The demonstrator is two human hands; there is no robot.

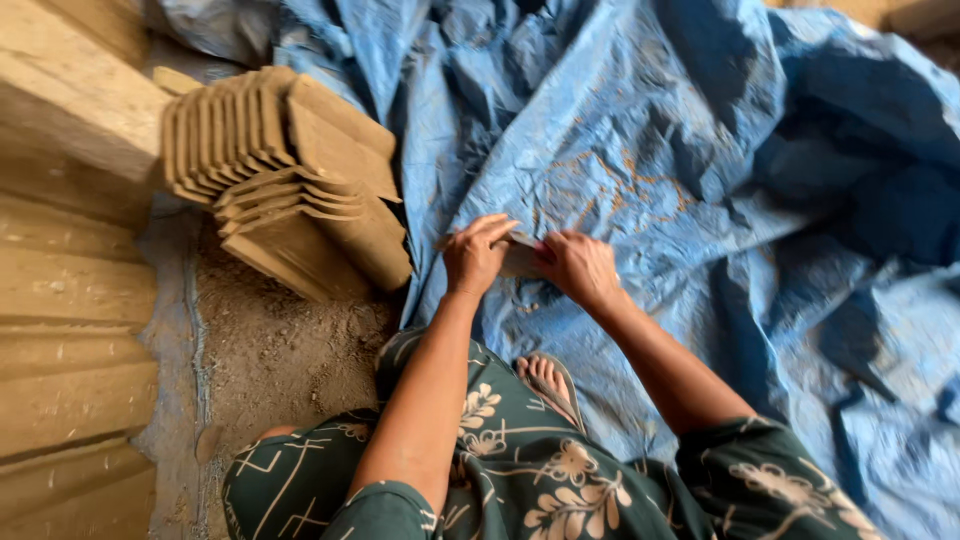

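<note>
Together, left hand, right hand, each grip grasping tan slab, blue tarp

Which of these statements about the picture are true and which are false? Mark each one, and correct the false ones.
1. Both hands grip one flat clay-coloured piece. True: the left hand and the right hand hold it between them.
2. The sheet under the hands is red. False: the crumpled tarpaulin is blue.
3. A stack of clay tiles lies to the person's left. True.
4. The stacked tiles rest on the tarpaulin's middle. False: they sit at its left edge, beside the dusty ground.
5. The person wears plain white clothing. False: the garment is dark green with a pale floral print.
</note>
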